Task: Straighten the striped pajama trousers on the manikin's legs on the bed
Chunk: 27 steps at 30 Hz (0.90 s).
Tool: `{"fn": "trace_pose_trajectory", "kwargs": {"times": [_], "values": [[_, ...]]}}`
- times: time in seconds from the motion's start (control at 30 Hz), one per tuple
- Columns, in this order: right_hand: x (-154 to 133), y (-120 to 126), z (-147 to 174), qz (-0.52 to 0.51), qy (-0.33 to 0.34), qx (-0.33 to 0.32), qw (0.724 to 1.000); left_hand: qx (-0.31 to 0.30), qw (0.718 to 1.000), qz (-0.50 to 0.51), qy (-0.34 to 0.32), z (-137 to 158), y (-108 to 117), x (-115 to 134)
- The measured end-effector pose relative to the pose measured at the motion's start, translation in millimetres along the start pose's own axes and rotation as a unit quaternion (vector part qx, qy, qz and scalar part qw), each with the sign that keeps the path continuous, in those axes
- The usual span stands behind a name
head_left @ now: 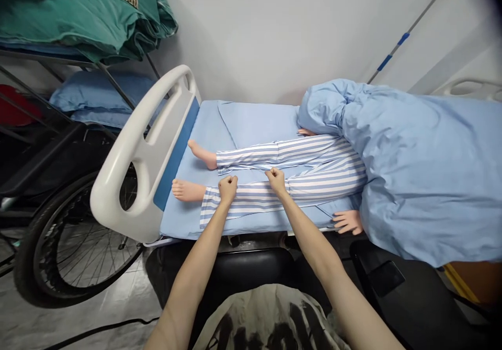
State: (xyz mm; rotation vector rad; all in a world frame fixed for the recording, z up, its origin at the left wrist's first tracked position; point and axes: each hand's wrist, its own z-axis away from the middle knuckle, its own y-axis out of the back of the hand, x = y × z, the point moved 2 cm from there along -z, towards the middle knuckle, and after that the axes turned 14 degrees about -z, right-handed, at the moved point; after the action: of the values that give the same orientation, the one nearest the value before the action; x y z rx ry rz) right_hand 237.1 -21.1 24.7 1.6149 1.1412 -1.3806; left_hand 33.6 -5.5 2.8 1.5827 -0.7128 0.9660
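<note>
A mannequin in blue-and-white striped trousers (329, 182) lies on the bed with its legs stretched toward the footboard. Its bare near foot (189, 190) and far foot (202, 154) stick out of the trouser legs. My left hand (228, 189), closed in a fist, is at the near lower leg, a little above the ankle. Closer to the knee, my right hand (276, 180) is also a fist, over the inner edge of the same leg. Nothing shows in either fist. Whether they touch the cloth or hover just above it, I cannot tell.
A light blue quilt (427, 167) covers the mannequin's upper body; one mannequin hand (348, 222) pokes out below it. The white footboard (137, 146) rises at left, beside a wheel (86, 256). Black chairs (251, 269) stand along the near side, one with a phone (386, 278) on it.
</note>
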Motion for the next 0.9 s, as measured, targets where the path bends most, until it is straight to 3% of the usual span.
{"fn": "trace_pose_trajectory", "kwargs": {"times": [0.1,0.23,0.4,0.5,0.63,0.73,0.9], "values": [[9.2,10.1,0.8,0.01,-0.009,-0.026,1.0,0.016,1.0,0.009,0.0,5.1,-13.8,21.7],[7.1,18.8,-7.0,-0.04,-0.003,-0.043,0.998,0.006,0.999,0.005,-0.041,23.3,-52.6,52.8],[4.1,72.8,-18.5,-0.04,0.01,0.016,0.999,-0.009,0.998,-0.053,-0.04,36.0,-78.3,65.2],[10.3,94.7,-19.0,-0.024,0.01,0.016,1.0,-0.005,0.998,-0.039,-0.051,32.7,-88.9,84.6],[13.6,97.1,-19.5,-0.039,0.01,0.015,0.999,-0.072,0.991,-0.024,-0.111,39.4,-124.0,117.8],[6.9,110.9,-25.2,-0.044,0.019,0.05,0.998,-0.102,0.987,-0.069,-0.105,54.5,-147.2,118.7],[-5.6,179.6,-43.1,0.032,0.051,0.113,0.992,-0.091,0.985,-0.099,-0.104,64.2,-151.9,107.0]]}}
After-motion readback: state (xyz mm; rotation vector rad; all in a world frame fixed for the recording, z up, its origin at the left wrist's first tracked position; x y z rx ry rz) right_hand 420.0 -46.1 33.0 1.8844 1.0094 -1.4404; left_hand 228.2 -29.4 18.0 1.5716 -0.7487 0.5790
